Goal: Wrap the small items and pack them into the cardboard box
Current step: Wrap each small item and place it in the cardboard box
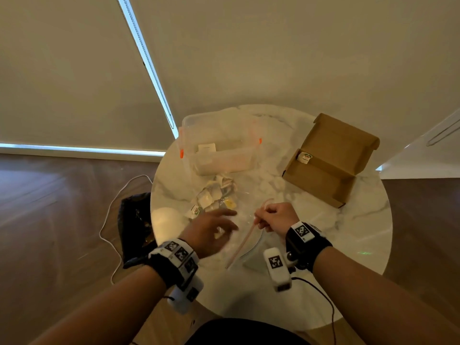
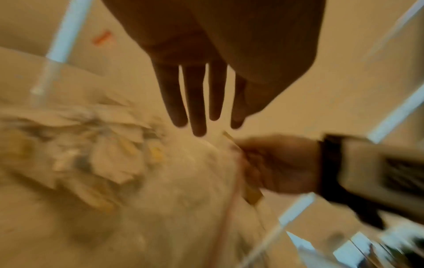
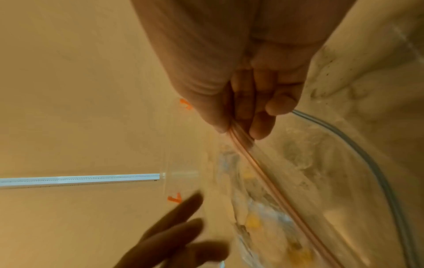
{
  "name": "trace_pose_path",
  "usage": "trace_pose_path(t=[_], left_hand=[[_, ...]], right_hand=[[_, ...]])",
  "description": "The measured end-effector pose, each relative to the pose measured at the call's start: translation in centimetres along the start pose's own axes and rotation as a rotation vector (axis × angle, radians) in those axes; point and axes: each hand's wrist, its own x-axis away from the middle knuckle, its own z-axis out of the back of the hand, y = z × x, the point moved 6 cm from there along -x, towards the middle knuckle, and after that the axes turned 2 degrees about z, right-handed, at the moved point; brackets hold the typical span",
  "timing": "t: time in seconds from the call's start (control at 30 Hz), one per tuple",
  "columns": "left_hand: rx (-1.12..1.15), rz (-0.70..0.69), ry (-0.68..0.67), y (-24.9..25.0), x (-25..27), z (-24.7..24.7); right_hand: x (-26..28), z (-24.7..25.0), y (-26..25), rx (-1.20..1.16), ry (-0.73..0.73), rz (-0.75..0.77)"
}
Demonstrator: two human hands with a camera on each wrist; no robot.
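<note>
Near the table's front edge, right hand (image 1: 275,218) pinches the bag rim (image 1: 245,241); left hand (image 1: 211,229) hovers, fingers spread

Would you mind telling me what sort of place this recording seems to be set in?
Probably a home or a small office rather than a workshop: a round marble-look table, a wood floor, and roller blinds drawn over the windows.

Blurred, the left hand (image 2: 218,72) stretches straight fingers (image 2: 197,108) above a heap of small packets (image 2: 103,154); beside it, the right hand (image 2: 280,163) pinches a pink strip (image 2: 234,190).
</note>
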Motion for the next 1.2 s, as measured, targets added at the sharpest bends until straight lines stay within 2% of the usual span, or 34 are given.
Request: trace_pose_path(t=[0.07, 0.1, 0.17, 0.23, 0.33, 0.53, 0.67, 0.83, 0.9, 1.03, 1.13, 1.2], left_hand=[[-0.068, 0.233, 0.223, -4.3, 0.1, 2.8], [-0.162, 0.399, 0.212, -6.9, 0.1, 3.4], [-0.318, 0.697, -0.008, -11.9, 0.4, 2.9], [-0.332, 0.811, -0.169, -14.9, 0.6, 1.7], [-0.31, 0.805, -0.213, -16.4, -0.2, 0.7], [-0.272, 0.814, -0.108, -15.2, -1.4, 1.5], [-0.236, 0.729, -0.152, -13.7, -2.1, 3.5], [-0.118, 0.616, 0.028, -11.5, -3.4, 6.9], [-0.147, 0.589, 0.001, -10.8, -3.5, 7.0], [-0.085, 0.528, 0.102, -9.7, -3.8, 7.4], [-0.027, 0.462, 0.083, -8.7, -3.6, 7.0], [0.053, 0.42, 0.171, -8.2, -3.4, 7.4]], right_hand=[[0.0, 0.3, 0.8, -0.007, 0.009, -0.024], [0.1, 0.5, 1.1, -0.01, 0.011, -0.034], [0.1, 0.6, 1.7, -0.004, 0.007, -0.044], [0.1, 0.8, 1.9, 0.028, 0.007, -0.049], [-0.1, 1.0, 2.0, 0.04, 0.016, -0.06], [-0.4, 1.8, 2.4, 0.072, 0.043, -0.063], [-0.5, 2.5, 2.8, 0.079, 0.052, -0.07], [-0.6, 3.2, 2.9, 0.084, 0.058, -0.064], [-0.7, 3.2, 2.9, 0.082, 0.058, -0.067], [-0.8, 3.2, 2.8, 0.072, 0.046, -0.081], [-0.9, 3.1, 2.8, 0.069, 0.047, -0.081], [-1.0, 3.2, 2.8, 0.072, 0.051, -0.082]])
